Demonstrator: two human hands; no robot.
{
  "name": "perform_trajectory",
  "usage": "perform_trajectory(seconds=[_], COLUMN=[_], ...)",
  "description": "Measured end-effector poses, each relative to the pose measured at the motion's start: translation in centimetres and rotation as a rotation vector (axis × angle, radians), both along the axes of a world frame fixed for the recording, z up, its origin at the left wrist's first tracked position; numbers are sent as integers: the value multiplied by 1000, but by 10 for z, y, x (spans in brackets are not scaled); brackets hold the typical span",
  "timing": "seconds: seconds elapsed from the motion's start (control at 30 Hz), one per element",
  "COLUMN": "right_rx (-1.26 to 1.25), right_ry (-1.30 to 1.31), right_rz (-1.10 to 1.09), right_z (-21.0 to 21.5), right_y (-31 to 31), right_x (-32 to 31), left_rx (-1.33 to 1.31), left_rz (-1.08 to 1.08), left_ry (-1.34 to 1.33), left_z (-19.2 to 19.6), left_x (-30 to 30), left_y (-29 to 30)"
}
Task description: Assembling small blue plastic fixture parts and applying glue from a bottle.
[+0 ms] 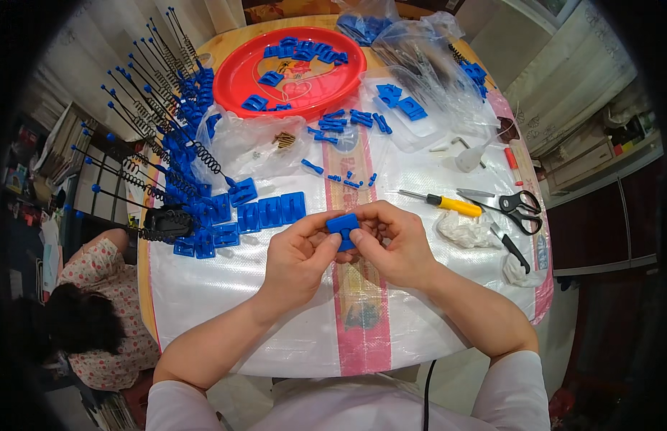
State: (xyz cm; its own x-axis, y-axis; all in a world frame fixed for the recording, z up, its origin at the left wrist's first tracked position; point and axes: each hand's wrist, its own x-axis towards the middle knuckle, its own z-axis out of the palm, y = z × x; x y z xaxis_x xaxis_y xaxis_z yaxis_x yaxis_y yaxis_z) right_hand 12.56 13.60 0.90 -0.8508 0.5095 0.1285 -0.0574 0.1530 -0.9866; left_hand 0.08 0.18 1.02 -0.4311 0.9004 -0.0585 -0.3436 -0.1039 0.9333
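Between both hands, above the near middle of the table, is a small blue plastic part (pixel 342 225) with a flat squarish top. My left hand (pixel 302 253) pinches its left side, thumb on its face. My right hand (pixel 392 244) grips the right side, its thumb pressed on the lower part; the fingers behind are partly hidden. Just beyond my left hand stands a row of blue square plates (pixel 270 212). Small blue pegs (pixel 351 179) lie on a clear sheet past the hands, and larger blue bone-shaped pieces (pixel 333 123) lie farther off.
A red tray (pixel 231 93) holds more blue parts at the back. Blue pieces with springs and rods (pixel 177 136) crowd the left. A clear bag (pixel 254 154) holds brass-coloured screws. To the right lie a yellow screwdriver (pixel 459 206), black scissors (pixel 520 212) and a knife (pixel 515 253). A person (pixel 107 302) sits at left.
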Motion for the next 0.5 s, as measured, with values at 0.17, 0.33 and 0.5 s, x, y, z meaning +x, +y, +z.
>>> perform_trajectory(seconds=[0.17,0.33,0.5], right_rx=[21,-24,38], right_ry=[-41,-44,-74], right_rz=[43,52,65], right_z=[0,9,9], right_y=[3,0,2], right_x=[3,2,2], left_rx=[18,4,-3], left_rz=[5,-11,3], left_ry=[-46,-77,-60], left_z=[-2,1,2], left_x=[0,-2,-2], left_y=[0,1,2])
